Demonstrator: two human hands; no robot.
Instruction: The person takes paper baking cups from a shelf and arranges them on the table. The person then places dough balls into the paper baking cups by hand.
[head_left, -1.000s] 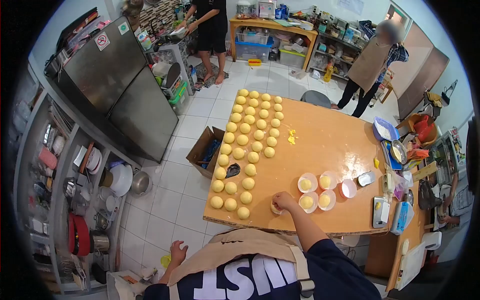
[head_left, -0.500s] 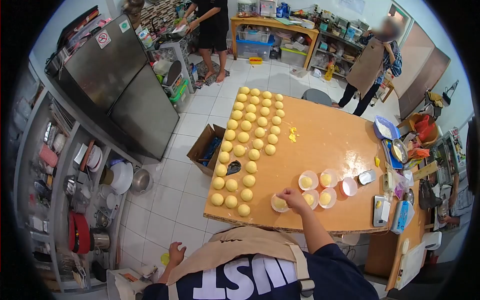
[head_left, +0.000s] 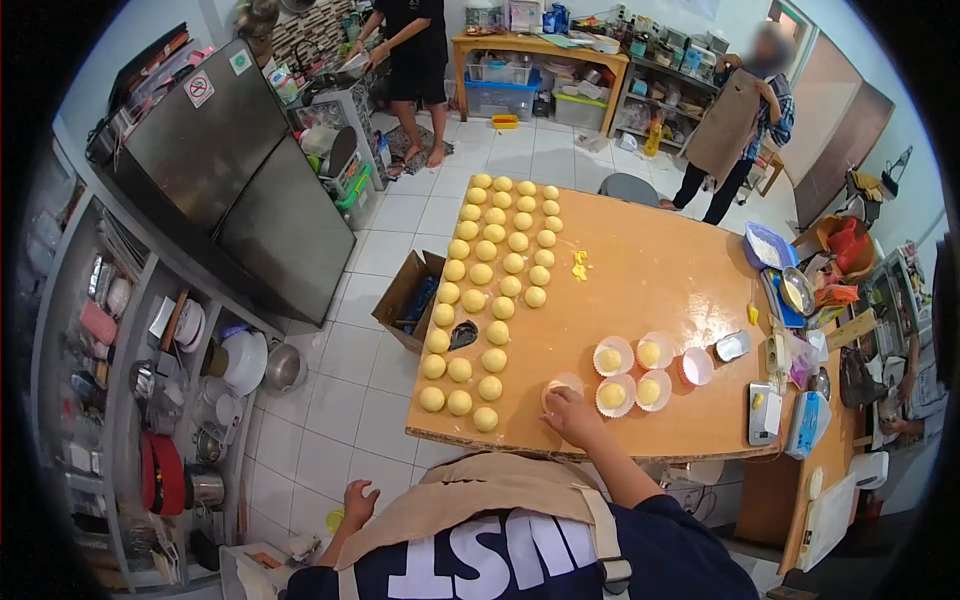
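My right hand point(head_left: 573, 417) reaches over the front of the wooden table point(head_left: 650, 290), its fingers closed at a paper cup point(head_left: 568, 383) whose contents they mostly hide. To the right, several white paper cups hold yellow dough balls point(head_left: 613, 396), and one pinkish cup point(head_left: 696, 367) stands beside them. Rows of yellow dough balls point(head_left: 485, 419) cover the table's left side, with a dark object point(head_left: 463, 335) among them. Low on the left, off the table, my left hand point(head_left: 359, 503) has its fingers apart and holds nothing.
A cardboard box point(head_left: 408, 300) stands left of the table, near a dark fridge point(head_left: 240, 150). One person point(head_left: 415, 50) stands at the back counter, another point(head_left: 735, 130) behind the table. A scale point(head_left: 764, 414) lies at the right edge.
My right hand lifted off the front-left cup, then came back down onto it, a bit further left. The person at the back right turned and moved their arms.
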